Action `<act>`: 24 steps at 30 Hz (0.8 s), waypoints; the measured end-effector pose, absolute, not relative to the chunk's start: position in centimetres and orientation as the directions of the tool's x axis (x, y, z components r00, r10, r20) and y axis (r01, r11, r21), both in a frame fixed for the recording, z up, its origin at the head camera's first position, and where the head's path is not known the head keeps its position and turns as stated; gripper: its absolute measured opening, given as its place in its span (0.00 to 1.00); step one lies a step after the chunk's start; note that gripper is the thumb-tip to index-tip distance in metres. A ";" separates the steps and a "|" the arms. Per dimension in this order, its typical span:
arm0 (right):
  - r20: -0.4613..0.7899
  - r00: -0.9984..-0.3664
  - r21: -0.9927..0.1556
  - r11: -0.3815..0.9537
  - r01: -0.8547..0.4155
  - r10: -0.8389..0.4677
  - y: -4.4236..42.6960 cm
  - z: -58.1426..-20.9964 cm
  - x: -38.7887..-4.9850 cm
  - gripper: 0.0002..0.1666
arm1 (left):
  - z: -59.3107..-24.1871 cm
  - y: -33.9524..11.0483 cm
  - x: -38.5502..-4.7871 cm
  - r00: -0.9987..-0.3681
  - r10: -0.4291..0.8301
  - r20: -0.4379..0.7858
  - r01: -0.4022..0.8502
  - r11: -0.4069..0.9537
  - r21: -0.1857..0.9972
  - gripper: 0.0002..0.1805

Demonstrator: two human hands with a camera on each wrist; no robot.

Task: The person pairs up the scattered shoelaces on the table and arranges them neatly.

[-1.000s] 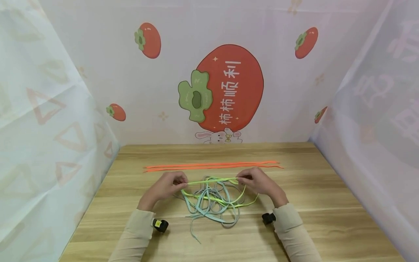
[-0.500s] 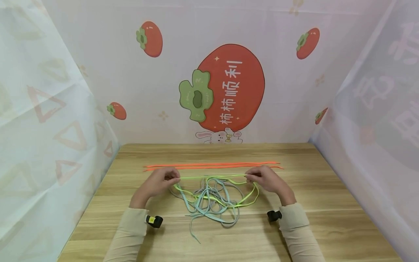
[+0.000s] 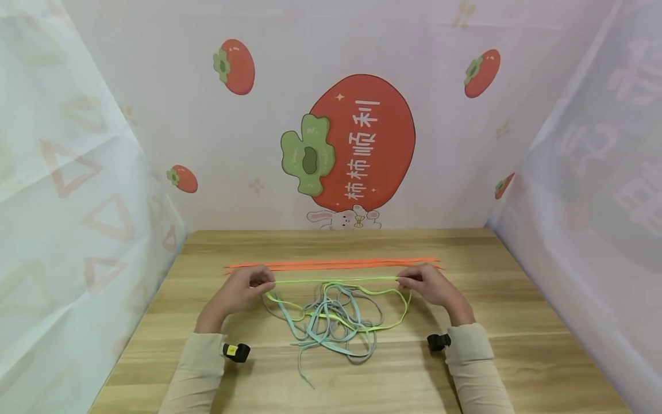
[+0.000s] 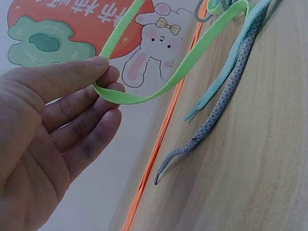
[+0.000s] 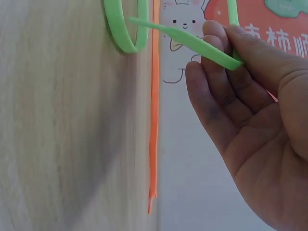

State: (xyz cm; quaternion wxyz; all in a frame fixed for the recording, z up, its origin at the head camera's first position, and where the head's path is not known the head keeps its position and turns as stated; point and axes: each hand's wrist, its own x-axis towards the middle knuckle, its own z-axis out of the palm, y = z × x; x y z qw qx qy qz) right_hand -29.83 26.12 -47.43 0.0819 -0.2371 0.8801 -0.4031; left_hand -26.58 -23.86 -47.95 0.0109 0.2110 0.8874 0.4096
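Note:
A yellow-green lace (image 3: 336, 280) stretches nearly straight between the two hands, above a loose tangle. My left hand (image 3: 238, 293) pinches it between thumb and index finger; in the left wrist view the green lace (image 4: 180, 72) loops down past the left hand (image 4: 62, 115). My right hand (image 3: 431, 287) pinches the other side, and in the right wrist view a short tipped end of green lace (image 5: 192, 42) sticks out from the right hand (image 5: 255, 91). Light blue lace (image 3: 338, 348) and grey lace (image 3: 381, 315) lie tangled with green loops on the table between the hands.
Orange laces (image 3: 331, 265) lie side by side, stretched straight across the table (image 3: 331, 244) behind the hands. A printed cloth backdrop (image 3: 439, 172) stands at the back, with cloth sides left and right.
Both hands have moved apart, the left one leftward and the right one rightward, so the held stretch of green lace is longer. The tangle has stayed nearly in place.

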 end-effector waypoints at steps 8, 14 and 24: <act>0.039 -0.903 -0.742 0.592 -0.313 -0.428 28.0 -47.7 -30.0 0.15 | -48.1 -24.8 -26.6 -0.932 0.330 0.152 0.330 0.594 0.733 0.08; 0.020 -0.921 -0.738 0.616 -0.277 -0.390 29.1 -48.0 -30.0 0.16 | -48.4 -25.0 -26.5 -0.939 0.309 0.153 0.318 0.601 0.734 0.06; 0.018 -0.943 -0.720 0.650 -0.244 -0.334 30.1 -48.1 -30.3 0.15 | -48.5 -25.5 -26.8 -0.943 0.297 0.152 0.310 0.610 0.729 0.06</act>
